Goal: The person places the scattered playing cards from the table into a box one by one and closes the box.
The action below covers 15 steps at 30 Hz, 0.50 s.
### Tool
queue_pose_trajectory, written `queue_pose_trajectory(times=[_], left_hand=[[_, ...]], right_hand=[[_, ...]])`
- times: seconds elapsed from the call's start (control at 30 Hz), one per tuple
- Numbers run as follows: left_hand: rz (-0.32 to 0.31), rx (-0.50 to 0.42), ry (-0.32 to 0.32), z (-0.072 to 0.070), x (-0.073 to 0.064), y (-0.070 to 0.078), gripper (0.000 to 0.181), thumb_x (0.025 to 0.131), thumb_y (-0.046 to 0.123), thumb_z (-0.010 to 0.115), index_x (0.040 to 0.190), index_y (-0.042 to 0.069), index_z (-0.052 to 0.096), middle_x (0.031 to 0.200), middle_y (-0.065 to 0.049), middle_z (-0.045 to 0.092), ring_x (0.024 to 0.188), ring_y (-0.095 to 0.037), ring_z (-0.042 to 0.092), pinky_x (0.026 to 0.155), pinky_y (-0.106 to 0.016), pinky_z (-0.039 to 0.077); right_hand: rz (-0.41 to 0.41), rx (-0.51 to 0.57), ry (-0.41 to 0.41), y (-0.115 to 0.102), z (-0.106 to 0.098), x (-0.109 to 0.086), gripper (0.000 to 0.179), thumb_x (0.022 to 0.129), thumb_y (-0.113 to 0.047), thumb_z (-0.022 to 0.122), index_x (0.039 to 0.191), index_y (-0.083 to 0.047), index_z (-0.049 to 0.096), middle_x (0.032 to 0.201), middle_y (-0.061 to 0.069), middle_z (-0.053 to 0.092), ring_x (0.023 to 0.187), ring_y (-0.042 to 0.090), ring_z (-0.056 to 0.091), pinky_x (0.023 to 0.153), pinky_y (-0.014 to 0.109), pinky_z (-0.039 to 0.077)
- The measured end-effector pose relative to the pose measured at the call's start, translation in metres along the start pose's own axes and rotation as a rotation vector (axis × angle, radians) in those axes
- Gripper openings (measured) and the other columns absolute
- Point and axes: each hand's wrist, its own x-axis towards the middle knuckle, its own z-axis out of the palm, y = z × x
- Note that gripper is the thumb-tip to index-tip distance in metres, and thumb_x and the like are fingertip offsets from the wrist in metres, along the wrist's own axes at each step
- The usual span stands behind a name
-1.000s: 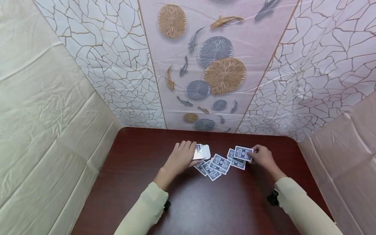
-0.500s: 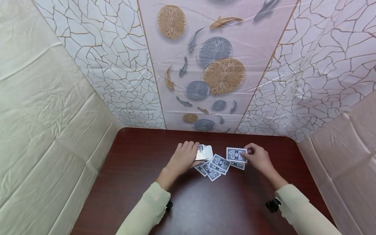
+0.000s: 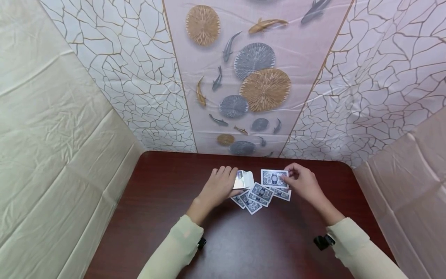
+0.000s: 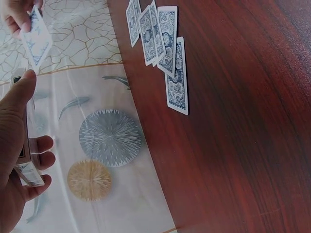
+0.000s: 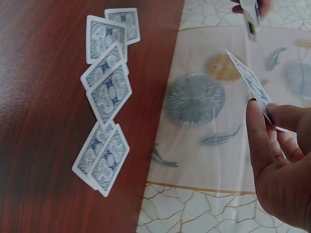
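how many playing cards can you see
7: one card in the right hand, six cards face down on the table, overlapping in a line. The box in the left hand may hide more.

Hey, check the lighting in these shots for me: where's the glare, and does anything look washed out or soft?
Head view: a pale sheen on the table, toward the bottom edge; left wrist view: the held card looks washed out, its pattern faint; right wrist view: the patterns on the loose cards look somewhat hazy and smudged, though their white borders stay distinct.
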Motion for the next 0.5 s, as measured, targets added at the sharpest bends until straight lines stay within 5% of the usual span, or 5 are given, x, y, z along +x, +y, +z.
queue_pose_trajectory(times=[0.23,0.5], left_hand=[[-0.004,0.024,-0.013,-0.002,0.001,0.001,0.080,0.088,0.068,0.067,0.137,0.006,0.055,0.122,-0.010,0.065,0.109,-0.026,0.060,0.088,-0.043,0.050],[0.006,0.035,-0.003,-0.003,0.002,0.003,0.080,0.088,0.067,0.067,0.137,0.005,0.055,0.120,-0.010,0.064,0.108,-0.026,0.061,0.087,-0.042,0.050]], right_hand=[[-0.006,0.054,-0.029,-0.018,-0.004,0.000,0.020,0.093,-0.012,0.076,0.105,-0.002,0.064,0.093,0.015,0.070,0.073,0.009,0.066,0.061,0.026,0.057],[0.029,0.260,-0.119,-0.033,-0.001,0.002,0.024,0.094,-0.007,0.073,0.108,0.006,0.060,0.097,0.019,0.066,0.074,0.007,0.067,0.066,0.033,0.062]])
